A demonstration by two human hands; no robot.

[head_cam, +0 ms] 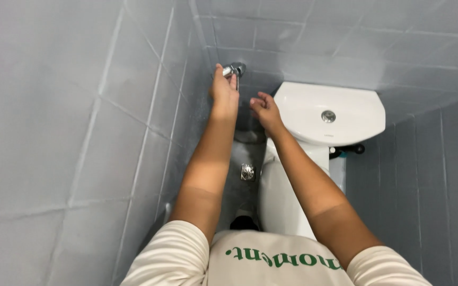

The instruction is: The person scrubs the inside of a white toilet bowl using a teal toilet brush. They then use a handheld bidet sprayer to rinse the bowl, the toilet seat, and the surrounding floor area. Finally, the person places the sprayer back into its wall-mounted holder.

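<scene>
Grey tiled walls [70,132] close in around a white toilet tank [327,114]. A small chrome tap [234,69] sits on the wall in the corner beside the tank; it is likely rigid, smooth and slippery, best gripped round its knob. The left hand [223,87] closes on it. The right hand [263,108] hovers just beside, fingers loosely spread, holding nothing.

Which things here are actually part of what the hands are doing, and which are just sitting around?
In use:
- left hand, gripping the chrome wall tap
- right hand, open beside it, holding nothing

Just there:
- white toilet tank with flush button
- floor drain
- grey wall tiles
</scene>
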